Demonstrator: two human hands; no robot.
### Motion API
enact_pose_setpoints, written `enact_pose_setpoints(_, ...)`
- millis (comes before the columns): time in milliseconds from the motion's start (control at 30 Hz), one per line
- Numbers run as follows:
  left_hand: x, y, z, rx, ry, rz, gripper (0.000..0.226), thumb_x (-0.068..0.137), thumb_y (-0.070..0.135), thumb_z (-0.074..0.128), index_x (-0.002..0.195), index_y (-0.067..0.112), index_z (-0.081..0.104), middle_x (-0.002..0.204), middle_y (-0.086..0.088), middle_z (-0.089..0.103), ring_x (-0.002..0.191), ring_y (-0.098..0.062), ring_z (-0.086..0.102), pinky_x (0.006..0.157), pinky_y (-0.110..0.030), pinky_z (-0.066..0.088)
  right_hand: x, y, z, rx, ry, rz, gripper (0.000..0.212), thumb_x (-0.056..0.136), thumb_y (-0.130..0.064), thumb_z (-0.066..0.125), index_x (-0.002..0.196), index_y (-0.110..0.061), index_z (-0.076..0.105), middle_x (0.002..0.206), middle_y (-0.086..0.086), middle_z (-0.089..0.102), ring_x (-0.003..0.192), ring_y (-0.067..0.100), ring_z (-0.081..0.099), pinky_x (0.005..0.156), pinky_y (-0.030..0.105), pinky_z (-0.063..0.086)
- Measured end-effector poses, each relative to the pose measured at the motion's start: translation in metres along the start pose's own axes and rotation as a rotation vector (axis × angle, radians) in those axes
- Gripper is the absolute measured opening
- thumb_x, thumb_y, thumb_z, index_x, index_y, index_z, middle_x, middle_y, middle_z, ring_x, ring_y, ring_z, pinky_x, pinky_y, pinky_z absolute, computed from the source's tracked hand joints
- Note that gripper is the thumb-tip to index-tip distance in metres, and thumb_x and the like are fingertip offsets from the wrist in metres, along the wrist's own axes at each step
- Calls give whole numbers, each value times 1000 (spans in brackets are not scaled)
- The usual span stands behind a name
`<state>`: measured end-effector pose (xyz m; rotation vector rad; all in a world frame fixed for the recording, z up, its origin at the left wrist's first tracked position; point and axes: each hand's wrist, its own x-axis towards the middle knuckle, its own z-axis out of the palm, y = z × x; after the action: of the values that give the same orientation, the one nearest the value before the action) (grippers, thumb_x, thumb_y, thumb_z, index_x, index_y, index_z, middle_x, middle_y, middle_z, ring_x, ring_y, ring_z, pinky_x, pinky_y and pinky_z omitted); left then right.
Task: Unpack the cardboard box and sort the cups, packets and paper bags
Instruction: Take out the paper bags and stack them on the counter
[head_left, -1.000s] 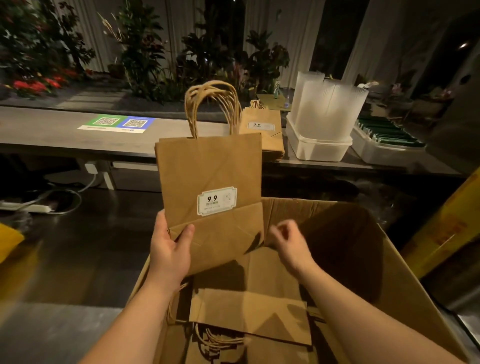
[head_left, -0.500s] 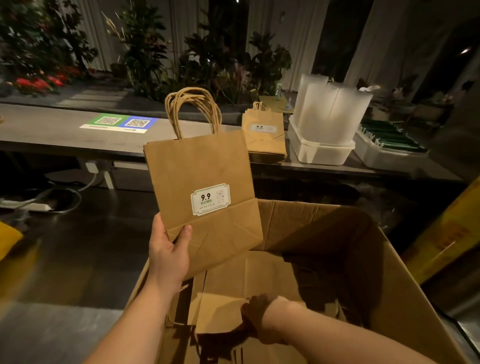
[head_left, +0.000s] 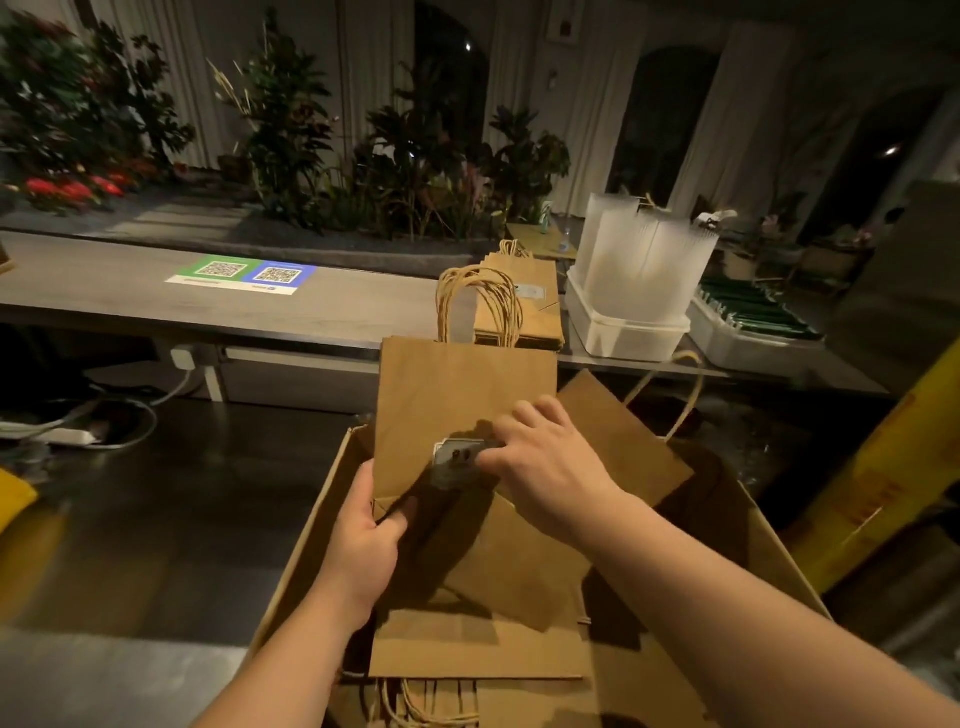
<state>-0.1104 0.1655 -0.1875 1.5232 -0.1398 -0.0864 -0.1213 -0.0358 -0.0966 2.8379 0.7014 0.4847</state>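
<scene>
Bundle of paper bags (head_left: 457, 395) stood upright at the centre of the frame, twisted handles up, just above the open cardboard box (head_left: 769, 561). The left hand (head_left: 369, 540) gripped its lower left corner, thumb on the front. The right hand (head_left: 545, 467) reached across the white label (head_left: 454, 460), its fingers curled round a second bag (head_left: 639, 457) that leaned to the right against the bundle, one looped handle sticking up. More flat bags (head_left: 467, 649) lay loose in the bottom of the box.

Beyond the box ran a long grey worktop (head_left: 337, 306). On it, right of centre, sat a stack of bags (head_left: 535, 317), then a white tub (head_left: 623, 332) holding sleeves of clear cups (head_left: 644, 260), then a tray of green packets (head_left: 753, 317) at the right. A sheet with two QR codes (head_left: 241, 273) lay towards the left. Plants (head_left: 415, 171) lined the upper part of the frame, and a power strip (head_left: 57, 434) lay on the floor at the left.
</scene>
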Motion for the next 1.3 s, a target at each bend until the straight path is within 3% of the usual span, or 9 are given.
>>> enact_pose_setpoints(233, -3, 3, 7, 7, 9, -45, 32, 103, 22, 54, 123, 47, 55, 120, 6, 67, 112, -19, 66, 96, -42, 56, 51, -31, -3, 42, -61, -174, 22, 95, -19, 70, 114, -16, 58, 110, 3, 70, 111, 22, 59, 109, 40, 33)
enact_pose_setpoints(333, 3, 2, 9, -52, 16, -118, 14, 104, 25, 54, 115, 29, 61, 115, -4, 66, 103, -21, 66, 77, -30, 56, 63, -43, 2, 42, -41, -250, 22, 96, -19, 70, 115, -15, 61, 108, 3, 70, 108, 21, 59, 110, 38, 33)
enact_pose_setpoints(433, 10, 0, 12, -171, -12, -167, 49, 94, 12, 72, 130, 34, 48, 117, 17, 57, 105, -3, 58, 74, -13, 48, 72, -50, 1, -37, -37, -340, 27, 97, -19, 69, 123, -15, 62, 113, 3, 71, 116, 22, 57, 117, 39, 29)
enact_pose_setpoints(600, 9, 7, 15, -425, 164, -166, 14, 104, 13, 54, 112, 20, 63, 107, -6, 67, 109, -32, 65, 74, -29, 58, 53, -45, 5, 32, 245, -348, 39, 85, -17, 78, 122, -13, 65, 131, 12, 65, 136, 32, 49, 126, 51, 15)
enact_pose_setpoints(767, 2, 13, 3, -164, 173, -15, 26, 101, 19, 61, 118, 38, 56, 116, 11, 63, 108, -7, 59, 98, -43, 50, -18, -2, 50, 272, 657, 27, 28, 89, -22, 69, 113, -13, 59, 119, 11, 63, 116, 28, 55, 104, 41, 44)
enact_pose_setpoints(900, 4, 4, -4, 53, 361, 121, 47, 94, 14, 70, 130, 34, 47, 117, 17, 60, 103, 5, 57, 93, -33, 47, -66, 10, 96, 304, -1, 183, 23, 95, -35, 61, 114, -22, 63, 105, -5, 65, 98, 13, 60, 88, 34, 56)
enact_pose_setpoints(1067, 7, 3, -7, 2, 415, 155, 41, 96, 10, 68, 124, 32, 48, 112, 16, 62, 99, 8, 62, 83, -25, 51, -80, -8, 157, 263, -1065, 240, 109, 83, -58, 75, 163, -32, 5, 170, 8, 10, 153, 38, 18, 121, 52, 30)
enact_pose_setpoints(1167, 12, -2, -7, 8, 421, 165, 41, 94, 7, 69, 122, 31, 51, 112, 13, 65, 99, 7, 64, 85, -27, 52, -81, -20, 167, 139, -1131, 108, 106, 89, -46, 74, 163, -27, 1, 168, 16, 8, 148, 45, 27, 116, 53, 39)
enact_pose_setpoints(1300, 13, -4, -6, 20, 410, 170, 41, 95, 6, 67, 125, 28, 50, 113, 13, 64, 96, 10, 63, 81, -23, 51, -79, -19, 155, 176, -1078, 91, 46, 99, -17, 60, 143, -12, 50, 138, 16, 54, 121, 33, 59, 101, 45, 54)
